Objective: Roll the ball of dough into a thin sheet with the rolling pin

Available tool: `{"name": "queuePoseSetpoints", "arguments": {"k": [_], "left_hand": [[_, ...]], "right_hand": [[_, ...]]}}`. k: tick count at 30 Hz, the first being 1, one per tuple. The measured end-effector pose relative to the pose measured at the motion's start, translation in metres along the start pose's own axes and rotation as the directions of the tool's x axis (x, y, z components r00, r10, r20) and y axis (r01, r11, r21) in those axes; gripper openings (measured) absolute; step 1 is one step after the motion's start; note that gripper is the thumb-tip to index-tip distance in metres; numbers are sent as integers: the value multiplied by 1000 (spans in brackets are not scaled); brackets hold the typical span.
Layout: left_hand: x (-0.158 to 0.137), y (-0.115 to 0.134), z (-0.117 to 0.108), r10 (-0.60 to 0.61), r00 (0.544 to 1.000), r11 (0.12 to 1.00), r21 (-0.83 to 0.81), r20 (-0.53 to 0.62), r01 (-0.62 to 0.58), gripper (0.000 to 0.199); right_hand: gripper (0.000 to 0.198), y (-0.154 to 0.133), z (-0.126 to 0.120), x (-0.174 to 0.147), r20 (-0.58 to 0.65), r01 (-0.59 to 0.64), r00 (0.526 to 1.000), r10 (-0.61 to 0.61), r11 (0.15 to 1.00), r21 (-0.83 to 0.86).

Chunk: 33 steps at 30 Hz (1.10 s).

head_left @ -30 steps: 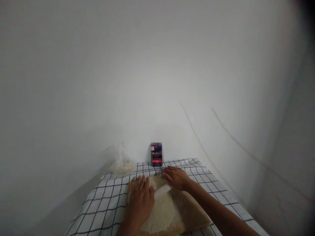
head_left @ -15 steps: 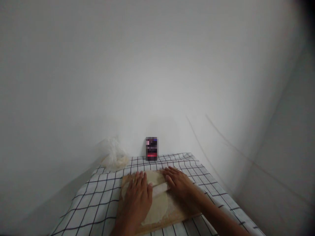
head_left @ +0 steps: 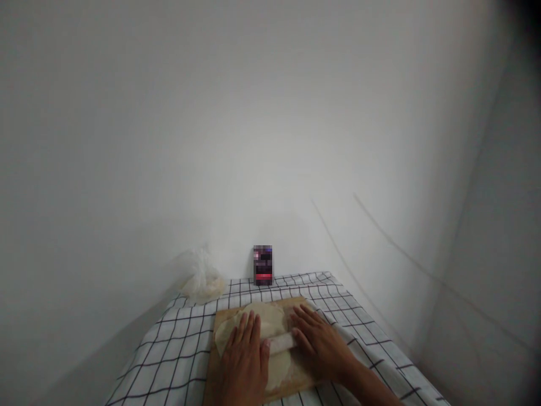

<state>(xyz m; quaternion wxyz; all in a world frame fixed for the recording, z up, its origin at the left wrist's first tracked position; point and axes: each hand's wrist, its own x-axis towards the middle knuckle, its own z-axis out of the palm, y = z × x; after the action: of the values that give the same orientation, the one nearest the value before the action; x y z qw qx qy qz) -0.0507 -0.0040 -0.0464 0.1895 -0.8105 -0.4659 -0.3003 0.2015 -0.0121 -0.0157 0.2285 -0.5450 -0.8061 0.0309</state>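
A whitish rolling pin (head_left: pixel 281 343) lies across a flat, pale sheet of dough (head_left: pixel 268 316) on a wooden board (head_left: pixel 298 304). My left hand (head_left: pixel 245 355) rests palm down over the pin's left part, fingers stretched forward above the dough. Over the pin's right end lies my right hand (head_left: pixel 319 341), also palm down with its fingers extended. Neither hand wraps round the pin. Both pin ends are hidden under my hands, and part of the dough is covered by the left one.
The board lies on a white cloth with dark checks (head_left: pixel 169 344). A knotted clear plastic bag (head_left: pixel 205 282) with something pale inside sits at the back left. A dark, pixelated upright object (head_left: pixel 264 265) stands against the white wall (head_left: pixel 262 141).
Both hands and the rolling pin have come a little nearer to me over the dough. The whole scene sits slightly lower in view.
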Motion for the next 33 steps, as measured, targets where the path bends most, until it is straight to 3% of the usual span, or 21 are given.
{"name": "queuePoseSetpoints", "arguments": {"k": [8, 14, 19, 26, 29, 33], "left_hand": [[31, -25, 19, -81, 994, 986, 149, 70, 70, 43], [34, -23, 27, -111, 994, 970, 220, 3, 107, 43], [32, -14, 21, -3, 997, 966, 259, -71, 21, 44], [16, -5, 17, 88, 986, 976, 210, -145, -56, 49], [1, -6, 16, 201, 954, 966, 205, -222, -155, 54], [-16, -11, 12, 324, 907, 932, 253, -269, -258, 64]], "right_hand": [[49, -1, 1, 91, 83, -36, 996, 41, 997, -62], [49, 12, 15, 106, 76, -4, 997, 7, 1000, -30], [48, 15, 13, 85, 71, -21, 997, 24, 999, -43], [46, -2, 1, 21, -43, 37, 998, -38, 999, -36], [49, -4, 3, -10, -50, 20, 999, -22, 999, -45], [51, 4, 8, -37, -10, 121, 992, -122, 991, -49]]}}
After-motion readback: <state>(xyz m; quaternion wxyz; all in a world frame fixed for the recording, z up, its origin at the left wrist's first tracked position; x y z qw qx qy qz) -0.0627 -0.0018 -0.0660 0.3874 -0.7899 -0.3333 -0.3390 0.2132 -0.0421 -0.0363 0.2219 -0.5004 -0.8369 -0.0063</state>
